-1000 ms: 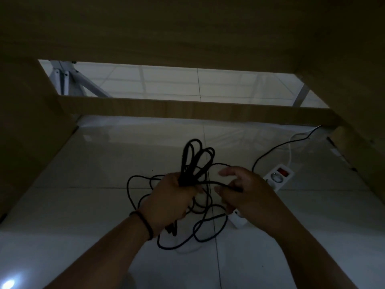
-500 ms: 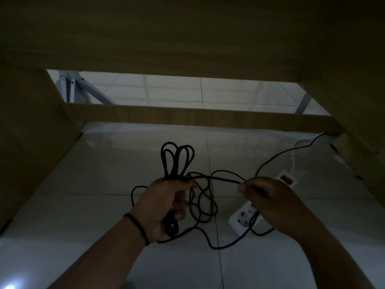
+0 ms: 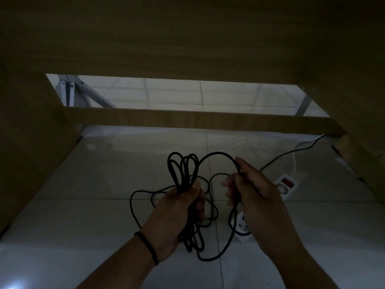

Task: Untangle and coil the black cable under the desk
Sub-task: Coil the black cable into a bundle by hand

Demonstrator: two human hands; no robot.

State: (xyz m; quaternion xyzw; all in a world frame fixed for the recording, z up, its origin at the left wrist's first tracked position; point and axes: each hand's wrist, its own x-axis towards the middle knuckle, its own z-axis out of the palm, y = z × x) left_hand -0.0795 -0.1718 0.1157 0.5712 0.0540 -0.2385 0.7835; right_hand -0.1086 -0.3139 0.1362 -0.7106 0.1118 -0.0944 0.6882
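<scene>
The black cable [image 3: 183, 170] is partly gathered into a bundle of several loops that stick up above my left hand [image 3: 179, 211] and hang below it. My left hand grips that bundle in its fist. My right hand [image 3: 248, 195] holds a strand of the same cable between thumb and fingers, and the strand arches from the bundle over to it. Loose turns of cable lie tangled on the floor under both hands. One end runs off toward the far right under the desk.
A white power strip [image 3: 285, 183] with a red switch lies on the tiled floor [image 3: 104, 184] right of my hands, partly hidden by my right hand. Wooden desk panels [image 3: 31, 142] close in on the left, right and above; a crossbar [image 3: 187, 119] runs across the back.
My right hand has come back toward the bundle and risen, bringing a fresh arc of cable with it. My left hand keeps its grip on the loops.
</scene>
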